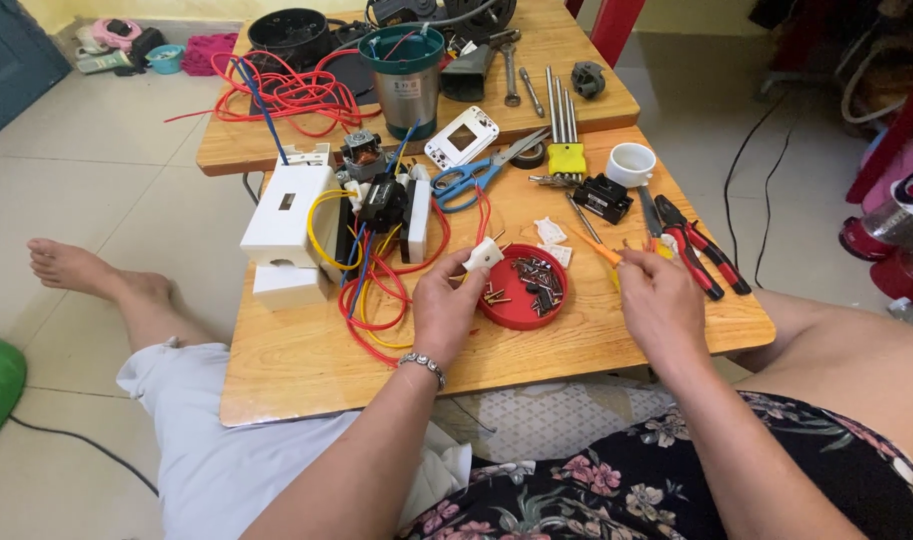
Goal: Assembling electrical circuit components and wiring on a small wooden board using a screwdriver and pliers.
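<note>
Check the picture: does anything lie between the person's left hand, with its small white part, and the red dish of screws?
Nothing visible does. The left hand holds the small white part right at the rim of the red dish, which lies open just to its right. The red and yellow wires lie on the hand's other side.

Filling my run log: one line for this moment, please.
left hand: holds small white part | right hand: grips orange-handled tool | red lid of screws between hands

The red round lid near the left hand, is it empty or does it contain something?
Not empty. The red round lid lies open side up on the wooden table and holds a small heap of dark screws.
</note>
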